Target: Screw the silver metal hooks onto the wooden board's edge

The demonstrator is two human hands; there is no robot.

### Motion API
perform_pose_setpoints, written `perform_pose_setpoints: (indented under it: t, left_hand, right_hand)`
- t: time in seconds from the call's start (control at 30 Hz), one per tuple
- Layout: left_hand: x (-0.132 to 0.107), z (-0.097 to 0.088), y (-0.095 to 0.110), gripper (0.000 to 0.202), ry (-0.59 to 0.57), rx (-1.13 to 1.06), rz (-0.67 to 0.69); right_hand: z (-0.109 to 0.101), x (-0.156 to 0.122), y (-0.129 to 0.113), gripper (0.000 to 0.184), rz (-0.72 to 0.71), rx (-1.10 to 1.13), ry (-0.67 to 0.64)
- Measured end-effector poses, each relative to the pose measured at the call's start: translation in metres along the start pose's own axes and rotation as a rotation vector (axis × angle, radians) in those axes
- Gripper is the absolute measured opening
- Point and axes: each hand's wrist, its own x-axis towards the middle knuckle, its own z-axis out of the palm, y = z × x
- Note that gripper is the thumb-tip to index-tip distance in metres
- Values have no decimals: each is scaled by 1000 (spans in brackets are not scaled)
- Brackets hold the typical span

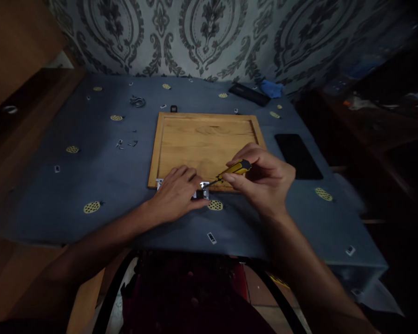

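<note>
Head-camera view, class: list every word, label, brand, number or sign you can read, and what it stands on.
No text reads clearly.
Blue-grey patterned tablecloth: small white rectangular printed labels bear dark marks, too small and blurred to read.
Yellow-and-black screwdriver: no legible lettering.

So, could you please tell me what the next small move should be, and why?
Probably a gentle turn of the screwdriver with the right hand: its tip appears to be at the metal fitting on the wooden panel's near edge, where the left hand rests.
</note>
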Motion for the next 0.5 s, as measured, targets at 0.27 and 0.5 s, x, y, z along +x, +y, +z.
perform_pose_setpoints:
  t: [0.27, 0.5]
  left_hand:
    - [-1, -2, 0, 44, -16, -10, -4]
    - [0, -1, -1, 41, -9, 3, -6]
  right_hand:
    - [4, -6, -8, 13, -104, -64, 168]
    - [0, -4, -9, 22, 15, -97, 134]
